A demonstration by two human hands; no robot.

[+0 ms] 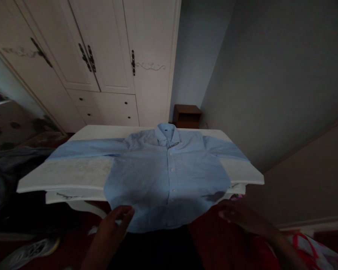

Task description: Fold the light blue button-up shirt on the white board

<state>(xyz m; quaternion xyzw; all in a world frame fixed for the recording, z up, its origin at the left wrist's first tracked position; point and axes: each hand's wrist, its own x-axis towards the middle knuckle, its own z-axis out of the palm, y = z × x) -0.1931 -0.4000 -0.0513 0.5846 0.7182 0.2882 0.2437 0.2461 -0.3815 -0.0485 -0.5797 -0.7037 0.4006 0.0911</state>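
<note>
A light blue button-up shirt (146,176) lies front side up, its collar at the far edge and its sleeves stretched out to both sides. The lower part hangs over the near edge of the white table (81,172). My left hand (112,228) is at the shirt's lower left corner, fingers loosely bent, with a gap between thumb and forefinger. My right hand (239,215) hovers just off the lower right edge, fingers loosely bent and nothing visible in them. Dim light hides some finger detail.
A white wardrobe (109,45) stands behind the table, with a small brown cabinet (187,109) beside it. A grey wall rises on the right. On the floor are a shoe (30,251) at left and a red-and-white bag (307,247) at right. Dark cloth (11,168) lies far left.
</note>
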